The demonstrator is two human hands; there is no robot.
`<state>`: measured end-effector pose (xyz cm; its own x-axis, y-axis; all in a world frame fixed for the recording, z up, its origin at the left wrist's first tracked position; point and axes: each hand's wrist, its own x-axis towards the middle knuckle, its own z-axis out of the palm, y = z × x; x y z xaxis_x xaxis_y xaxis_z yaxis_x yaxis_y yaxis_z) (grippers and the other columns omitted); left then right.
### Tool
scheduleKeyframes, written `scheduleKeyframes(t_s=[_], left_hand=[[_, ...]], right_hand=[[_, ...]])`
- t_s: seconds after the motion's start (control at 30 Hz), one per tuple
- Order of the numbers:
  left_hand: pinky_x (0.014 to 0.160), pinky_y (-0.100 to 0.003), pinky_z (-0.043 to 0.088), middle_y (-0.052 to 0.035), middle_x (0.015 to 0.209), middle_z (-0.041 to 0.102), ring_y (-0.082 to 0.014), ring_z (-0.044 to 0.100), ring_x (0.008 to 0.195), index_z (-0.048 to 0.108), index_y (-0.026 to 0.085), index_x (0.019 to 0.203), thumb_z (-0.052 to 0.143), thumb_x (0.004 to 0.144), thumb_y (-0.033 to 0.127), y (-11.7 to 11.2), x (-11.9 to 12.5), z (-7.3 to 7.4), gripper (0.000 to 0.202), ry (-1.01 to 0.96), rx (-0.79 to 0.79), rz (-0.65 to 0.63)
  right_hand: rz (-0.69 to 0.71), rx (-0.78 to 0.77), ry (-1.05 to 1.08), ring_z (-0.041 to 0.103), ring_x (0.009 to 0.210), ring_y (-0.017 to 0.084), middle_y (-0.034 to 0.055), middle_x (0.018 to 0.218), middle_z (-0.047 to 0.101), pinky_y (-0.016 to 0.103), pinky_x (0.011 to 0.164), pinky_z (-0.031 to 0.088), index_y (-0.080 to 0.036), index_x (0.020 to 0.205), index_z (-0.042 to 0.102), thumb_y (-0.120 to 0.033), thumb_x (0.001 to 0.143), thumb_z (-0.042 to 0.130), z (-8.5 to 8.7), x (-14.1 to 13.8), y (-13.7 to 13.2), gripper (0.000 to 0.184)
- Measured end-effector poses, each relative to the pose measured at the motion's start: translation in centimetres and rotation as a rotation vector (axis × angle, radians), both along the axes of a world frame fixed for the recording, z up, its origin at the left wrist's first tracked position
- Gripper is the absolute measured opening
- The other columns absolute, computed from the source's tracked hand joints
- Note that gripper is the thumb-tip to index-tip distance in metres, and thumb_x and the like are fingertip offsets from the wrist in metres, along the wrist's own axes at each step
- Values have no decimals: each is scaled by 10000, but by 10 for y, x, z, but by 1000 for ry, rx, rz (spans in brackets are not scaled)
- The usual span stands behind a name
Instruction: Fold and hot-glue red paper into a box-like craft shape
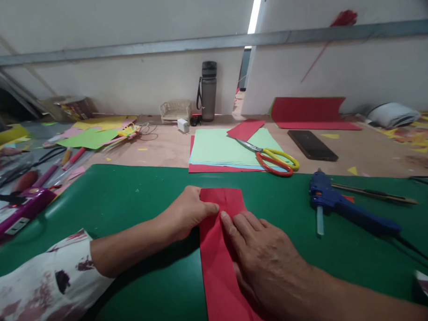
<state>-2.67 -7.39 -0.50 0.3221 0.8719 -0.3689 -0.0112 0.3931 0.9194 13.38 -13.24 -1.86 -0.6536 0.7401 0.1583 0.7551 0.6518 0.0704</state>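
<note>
A long strip of folded red paper [217, 268] lies lengthwise on the green mat, with a crease down its length. My left hand [189, 213] pinches its far left edge, the thumb on top and the fingers curled behind and partly hidden. Over the right side of the strip is my right hand [261, 248], its thumb and bent fingers pressed together on the paper near the crease. The tips of both thumbs are close to each other. The near end of the paper runs out of the bottom of the view.
Behind the green mat [145, 200] lie scissors [266, 154] on a stack of light green paper [213, 146]. To the right are a blue glue gun [352, 207], a craft knife [376, 192] and a phone [312, 145]. A purple power strip [22, 209] sits left; a bottle [209, 93] stands behind.
</note>
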Motion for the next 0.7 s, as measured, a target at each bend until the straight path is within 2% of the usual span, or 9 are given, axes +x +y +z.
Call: scheduleKeyframes(t_s=[0.33, 0.43, 0.6, 0.7], left_hand=[[486, -212, 415, 3, 567, 584, -111, 525, 491, 563, 143, 608, 616, 588, 122, -2, 1, 2, 60, 68, 14, 45], [521, -223, 427, 9, 566, 566, -112, 523, 504, 552, 145, 609, 610, 584, 127, -2, 3, 3, 65, 33, 1, 28], [499, -224, 406, 22, 551, 517, -104, 496, 487, 533, 147, 623, 588, 582, 149, 0, 0, 3, 68, 47, -10, -2], [449, -218, 366, 31, 524, 501, -100, 468, 453, 510, 152, 599, 579, 559, 147, 3, -4, 7, 79, 143, -34, -99]], right_hand=[[12, 32, -14, 526, 806, 284, 168, 941, 612, 404, 616, 437, 16, 1249, 489, -155, 723, 435, -1, -2, 1, 557], [26, 37, -12, 536, 778, 279, 166, 920, 621, 395, 596, 446, 28, 1231, 502, -160, 708, 459, -1, -1, 4, 558], [87, 160, -21, 557, 758, 254, 146, 905, 644, 377, 619, 458, 14, 1189, 531, -57, 704, 463, -6, 3, 10, 495], [132, 206, -30, 563, 730, 243, 132, 864, 649, 359, 609, 452, -4, 1141, 555, -13, 689, 490, -6, 6, 14, 457]])
